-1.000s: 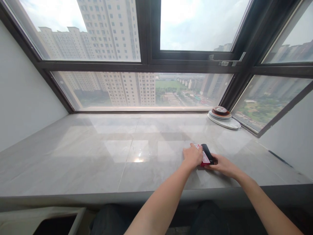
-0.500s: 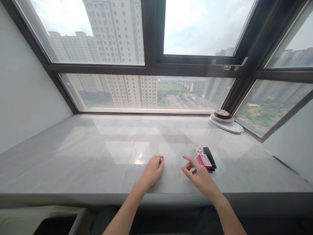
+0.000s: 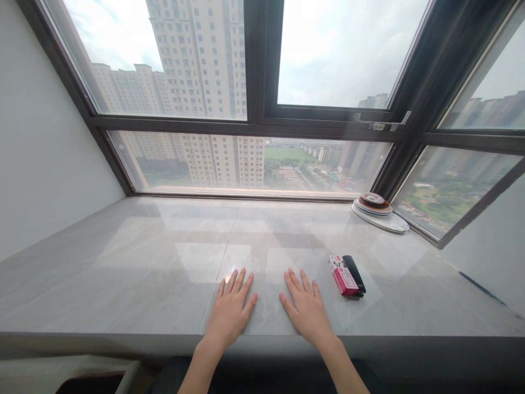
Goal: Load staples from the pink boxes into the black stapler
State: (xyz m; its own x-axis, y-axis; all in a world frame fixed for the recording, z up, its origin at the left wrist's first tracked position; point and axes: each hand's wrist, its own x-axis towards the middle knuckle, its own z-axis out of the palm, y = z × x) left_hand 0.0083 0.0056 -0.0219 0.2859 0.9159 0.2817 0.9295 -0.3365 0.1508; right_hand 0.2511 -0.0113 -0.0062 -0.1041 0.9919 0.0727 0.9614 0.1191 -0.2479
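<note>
My left hand [image 3: 232, 306] lies palm down on the glossy grey windowsill [image 3: 123, 273], fingers spread and nothing in it. Beside it, a short gap to the right, my right hand [image 3: 307, 306] rests flat in the same way, its fingers apart. Nearest to the right hand, further right, is a pink and white box [image 3: 343, 278]. A black stapler-like object [image 3: 355, 275] lies against the box's right side. Neither hand touches these two things.
A stack of plates [image 3: 375, 210] stands in the far right corner by the window frame [image 3: 254, 127]. A thin dark strip [image 3: 482, 288] runs along the right wall. Below the sill's front edge, at lower left, is a pale open-topped container [image 3: 69, 365].
Both hands have gone from curled, half-raised poses to flat on the sill with fingers spread. The right hand has moved left, away from the box. The camera view has tilted slightly upward.
</note>
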